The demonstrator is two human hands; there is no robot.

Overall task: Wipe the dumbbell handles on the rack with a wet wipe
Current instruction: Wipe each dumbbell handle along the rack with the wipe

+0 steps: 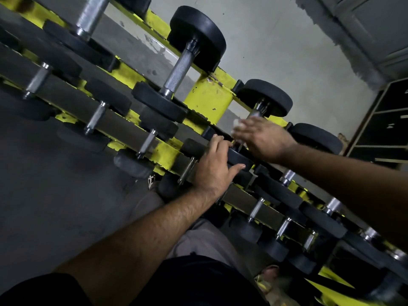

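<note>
Head view: right hand grips wet wipe beside yellow post; left hand clasps black weight.

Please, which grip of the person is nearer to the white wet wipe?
Right. The right grip holds the wet wipe at a dumbbell handle; the left grip is lower, gripping a black dumbbell head, apart from the wipe.

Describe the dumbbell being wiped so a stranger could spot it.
Start at the thick post of the yellow rack. The dumbbell sits on the top tier just right of it. It alone has the right hand and white wipe on its handle.
</note>
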